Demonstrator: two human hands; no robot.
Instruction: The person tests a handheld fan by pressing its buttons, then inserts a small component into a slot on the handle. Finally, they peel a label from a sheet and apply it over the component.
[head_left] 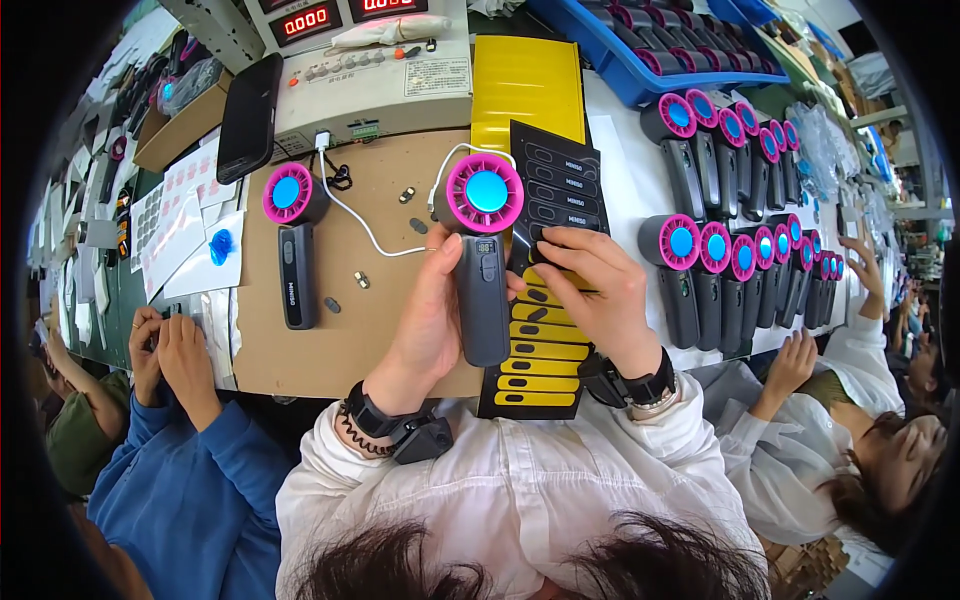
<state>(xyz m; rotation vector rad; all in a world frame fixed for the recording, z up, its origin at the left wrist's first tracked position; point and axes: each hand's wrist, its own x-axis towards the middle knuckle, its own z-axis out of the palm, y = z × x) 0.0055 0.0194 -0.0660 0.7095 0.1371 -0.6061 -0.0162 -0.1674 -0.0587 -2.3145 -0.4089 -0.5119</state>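
Note:
My left hand (428,318) is wrapped round the dark grey handle of a handheld fan (484,300), held upright with its magenta ring and blue centre facing up. A small lit display shows on the handle. Just right of it, the fingers of my right hand (598,290) pinch at a black label (535,246) on a label sheet (556,200). How far that label is lifted is hidden by the fingers. The sheet has black labels at its far part and bare yellow strips nearer me. A white cable (372,232) loops behind the held fan.
A second fan (296,275) lies on the brown board (390,345) at left, beside small loose parts. Behind are a phone (250,115) and a test box (400,85) with red displays. Rows of fans (712,250) and a blue crate (640,85) fill the right. Co-workers sit both sides.

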